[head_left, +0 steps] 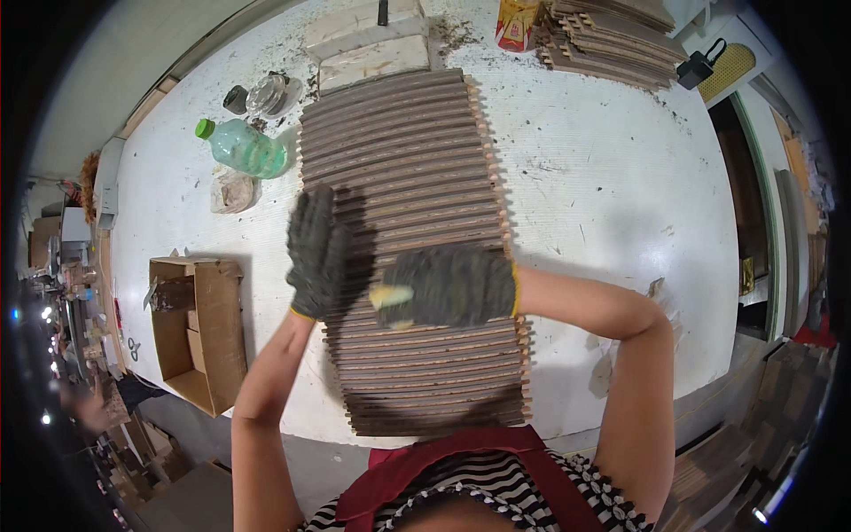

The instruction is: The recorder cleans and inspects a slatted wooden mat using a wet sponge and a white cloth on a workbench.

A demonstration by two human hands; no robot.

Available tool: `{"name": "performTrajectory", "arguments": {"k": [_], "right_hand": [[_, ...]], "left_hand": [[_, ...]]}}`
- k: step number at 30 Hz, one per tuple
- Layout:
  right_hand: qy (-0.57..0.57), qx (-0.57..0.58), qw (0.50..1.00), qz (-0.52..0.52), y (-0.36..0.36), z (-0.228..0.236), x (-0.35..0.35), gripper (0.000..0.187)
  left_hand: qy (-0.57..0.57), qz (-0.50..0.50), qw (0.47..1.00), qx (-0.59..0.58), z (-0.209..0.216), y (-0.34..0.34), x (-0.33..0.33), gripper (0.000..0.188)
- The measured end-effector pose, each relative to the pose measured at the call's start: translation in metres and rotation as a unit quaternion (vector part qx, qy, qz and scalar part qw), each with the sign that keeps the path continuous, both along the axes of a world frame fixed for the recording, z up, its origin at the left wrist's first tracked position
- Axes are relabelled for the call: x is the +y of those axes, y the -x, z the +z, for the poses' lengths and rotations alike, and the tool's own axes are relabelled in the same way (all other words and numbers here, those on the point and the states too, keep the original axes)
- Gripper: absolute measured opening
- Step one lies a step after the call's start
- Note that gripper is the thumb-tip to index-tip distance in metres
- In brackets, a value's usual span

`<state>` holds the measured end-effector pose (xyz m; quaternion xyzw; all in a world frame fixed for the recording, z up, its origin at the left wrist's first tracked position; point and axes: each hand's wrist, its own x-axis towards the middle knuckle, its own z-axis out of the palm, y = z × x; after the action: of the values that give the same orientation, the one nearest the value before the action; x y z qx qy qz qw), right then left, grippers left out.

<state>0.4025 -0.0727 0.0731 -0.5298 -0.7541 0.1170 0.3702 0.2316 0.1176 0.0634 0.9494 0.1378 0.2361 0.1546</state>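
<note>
A long row of narrow brown wooden planks (408, 173), packed side by side with pale notched ends, runs down the middle of the table. Against its left side stands my left hand (316, 253) in a dark grey knit glove, fingers stretched out and holding nothing. Over the planks' middle my right hand (448, 285), gloved alike and smeared by motion, lies across with its fingers curled. At its fingertips shows a small pale yellow thing (390, 296), too blurred to name. The glove hides how it is gripped.
White wrapped blocks (372, 58) stand at the row's far end. To the left are a green-capped bottle (244, 149), a glass jar (268, 93) and an open cardboard box (199, 332). Stacked planks (612, 40) and a red-yellow packet (516, 25) lie far right on the white table (620, 186).
</note>
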Motion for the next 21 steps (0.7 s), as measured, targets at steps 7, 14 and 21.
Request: {"name": "performTrajectory", "arguments": {"k": [7,14,21], "right_hand": [[-0.235,-0.286,0.912,-0.174,-0.157,-0.040,0.070,0.033],[-0.025,-0.002,0.944,-0.328,-0.140,-0.009,0.053,0.034],[0.130,-0.069,0.989,0.024,0.000,0.010,0.086,0.029]], "left_hand": [[-0.108,-0.117,0.987,-0.015,-0.053,-0.026,0.088,0.046],[-0.065,-0.044,0.997,0.002,-0.047,-0.018,0.078,0.048],[-0.019,-0.047,0.999,-0.002,-0.047,-0.010,0.086,0.043]]}}
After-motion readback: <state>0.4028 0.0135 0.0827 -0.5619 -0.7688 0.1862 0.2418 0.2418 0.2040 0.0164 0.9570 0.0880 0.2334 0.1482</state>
